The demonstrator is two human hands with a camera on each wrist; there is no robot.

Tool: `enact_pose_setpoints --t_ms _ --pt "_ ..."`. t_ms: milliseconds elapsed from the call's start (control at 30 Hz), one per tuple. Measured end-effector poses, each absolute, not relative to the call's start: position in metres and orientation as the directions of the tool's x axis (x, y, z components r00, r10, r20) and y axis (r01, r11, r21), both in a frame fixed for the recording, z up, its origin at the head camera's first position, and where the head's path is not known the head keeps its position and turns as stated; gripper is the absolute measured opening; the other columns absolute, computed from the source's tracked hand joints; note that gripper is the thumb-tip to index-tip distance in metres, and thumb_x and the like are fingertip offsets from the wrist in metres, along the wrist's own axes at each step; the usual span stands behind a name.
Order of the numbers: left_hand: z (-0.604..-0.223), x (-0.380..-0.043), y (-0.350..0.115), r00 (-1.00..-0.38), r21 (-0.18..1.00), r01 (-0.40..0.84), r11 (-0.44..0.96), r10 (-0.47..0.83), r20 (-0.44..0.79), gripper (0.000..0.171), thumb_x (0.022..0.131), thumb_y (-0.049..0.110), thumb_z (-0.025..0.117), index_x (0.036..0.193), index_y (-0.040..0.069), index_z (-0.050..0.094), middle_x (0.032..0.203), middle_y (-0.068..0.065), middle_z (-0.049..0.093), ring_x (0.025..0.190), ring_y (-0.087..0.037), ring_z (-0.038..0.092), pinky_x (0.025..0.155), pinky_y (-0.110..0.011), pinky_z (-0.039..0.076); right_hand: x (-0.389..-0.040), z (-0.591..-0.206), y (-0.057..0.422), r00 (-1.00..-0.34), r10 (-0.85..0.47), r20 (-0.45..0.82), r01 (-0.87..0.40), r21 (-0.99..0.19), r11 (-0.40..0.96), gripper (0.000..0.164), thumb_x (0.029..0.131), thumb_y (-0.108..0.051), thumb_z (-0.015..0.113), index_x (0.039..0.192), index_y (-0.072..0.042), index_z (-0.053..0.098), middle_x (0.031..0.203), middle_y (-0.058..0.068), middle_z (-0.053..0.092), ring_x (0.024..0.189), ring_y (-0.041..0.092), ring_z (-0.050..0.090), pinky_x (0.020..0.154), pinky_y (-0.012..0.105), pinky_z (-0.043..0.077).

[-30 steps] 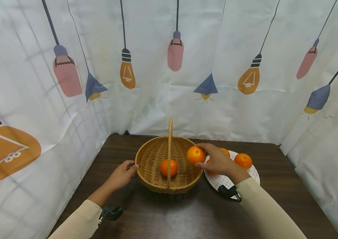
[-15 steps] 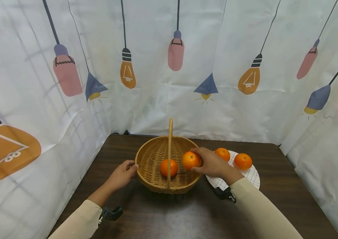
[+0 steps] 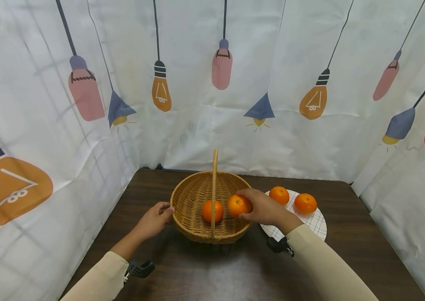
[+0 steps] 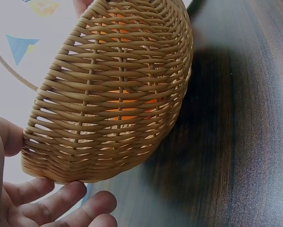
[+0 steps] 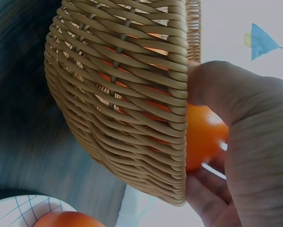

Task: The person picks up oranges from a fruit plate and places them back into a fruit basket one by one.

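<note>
A wicker basket (image 3: 191,194) with a tall hoop handle stands mid-table. My left hand (image 3: 155,219) holds its left rim; in the left wrist view the thumb is at the rim and the fingers (image 4: 68,194) touch the outside of the weave (image 4: 108,90). Just inside the right rim, my right hand (image 3: 265,209) grips an orange (image 3: 237,205) between thumb and fingers. In the right wrist view the basket wall (image 5: 122,90) partly hides that orange (image 5: 205,135). Another orange (image 3: 217,212) lies in the basket behind the handle. Whether the held orange touches the basket bottom I cannot tell.
Right of the basket, a white plate (image 3: 320,225) with a grid pattern carries two oranges, a rear one (image 3: 279,195) and a right one (image 3: 305,204). My right forearm crosses above its front. A printed curtain (image 3: 204,129) hangs behind the dark wooden table (image 3: 212,276).
The right hand has carried its orange left and down from over the right rim into the basket. The left hand keeps its hold on the rim.
</note>
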State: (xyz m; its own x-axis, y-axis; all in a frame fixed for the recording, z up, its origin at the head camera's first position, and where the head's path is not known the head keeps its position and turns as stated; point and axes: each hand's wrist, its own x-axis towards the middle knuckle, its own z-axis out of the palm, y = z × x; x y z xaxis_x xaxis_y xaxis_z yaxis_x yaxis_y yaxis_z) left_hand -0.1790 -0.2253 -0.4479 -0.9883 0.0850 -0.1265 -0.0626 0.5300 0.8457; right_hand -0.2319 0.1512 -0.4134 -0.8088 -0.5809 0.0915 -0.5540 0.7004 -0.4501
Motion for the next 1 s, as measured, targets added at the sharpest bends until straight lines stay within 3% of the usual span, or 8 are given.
enact_pose_setpoints --t_ms 1000 --pt "-0.452 -0.182 -0.224 -0.991 0.846 -0.066 0.529 0.064 -0.118 0.049 0.108 0.03 0.052 0.14 -0.007 0.049 0.116 -0.016 0.066 0.1 -0.027 0.068 0.083 -0.044 0.058 -0.229 -0.421 0.17 -0.804 -0.564 0.188 -0.58 -0.46 0.673 0.063 0.091 -0.028 0.08 0.145 -0.006 0.056 0.142 0.011 0.058 0.129 0.031 0.055 0.106 0.05 0.045"
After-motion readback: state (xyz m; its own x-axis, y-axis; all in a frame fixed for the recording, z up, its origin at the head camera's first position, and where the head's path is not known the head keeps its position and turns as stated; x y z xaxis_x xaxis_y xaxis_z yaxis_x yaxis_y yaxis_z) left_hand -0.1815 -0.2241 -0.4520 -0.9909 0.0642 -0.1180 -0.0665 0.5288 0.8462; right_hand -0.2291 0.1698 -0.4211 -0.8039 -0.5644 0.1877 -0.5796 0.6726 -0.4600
